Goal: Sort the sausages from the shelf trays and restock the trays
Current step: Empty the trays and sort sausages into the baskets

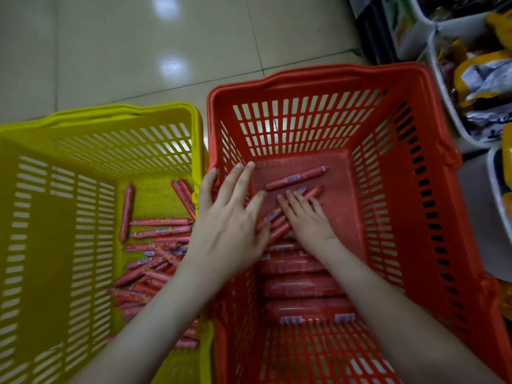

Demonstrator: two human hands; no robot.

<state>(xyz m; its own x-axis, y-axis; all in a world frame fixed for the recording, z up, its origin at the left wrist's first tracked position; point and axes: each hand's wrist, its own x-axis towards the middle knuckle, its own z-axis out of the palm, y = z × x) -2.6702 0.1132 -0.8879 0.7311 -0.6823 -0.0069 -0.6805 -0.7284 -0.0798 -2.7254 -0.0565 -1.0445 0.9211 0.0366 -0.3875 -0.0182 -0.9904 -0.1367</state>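
Observation:
Two baskets stand side by side on the floor. The yellow basket [97,126] on the left holds a loose heap of thin red sausages [155,256]. The red basket [318,79] on the right holds thicker sausages laid in rows [302,286] near me and a few thin ones, one lying alone [295,178] farther in. My left hand [230,217] reaches over the red basket's left wall with fingers spread. My right hand [307,220] lies flat, fingers straight, on a small cluster of thin sausages [277,217] at the basket's bottom.
White shelf trays [443,79] with yellow and silver snack packets stand at the right edge, close to the red basket. Pale tiled floor [138,51] stretches beyond both baskets.

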